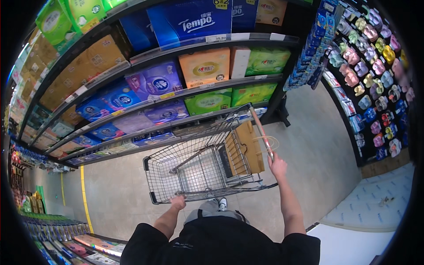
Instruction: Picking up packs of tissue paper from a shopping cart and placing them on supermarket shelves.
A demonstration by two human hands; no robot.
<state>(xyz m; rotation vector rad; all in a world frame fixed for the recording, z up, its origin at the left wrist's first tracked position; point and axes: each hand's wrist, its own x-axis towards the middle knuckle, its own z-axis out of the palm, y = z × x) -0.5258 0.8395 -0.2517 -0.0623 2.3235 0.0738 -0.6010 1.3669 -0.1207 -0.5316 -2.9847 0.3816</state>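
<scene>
A metal wire shopping cart (195, 172) stands sideways across the floor in front of me. My right hand (278, 166) is closed around the near end of its handle bar (259, 127). Over at the near side, my left hand (179, 202) grips the cart's top rim, close to the front corner; its fingertips are partly hidden. A brown paper bag (251, 149) with thin cord handles stands upright in the handle end of the cart, behind a wire panel. Through the wires the rest of the basket shows no goods.
Shelves beyond the cart hold tissue packs, among them a blue Tempo pack (195, 23) and an orange pack (204, 68). Slippers hang on a rack (371, 82) at the right. Low shelving (96, 243) lies at lower left. A yellow line (84, 195) crosses the floor.
</scene>
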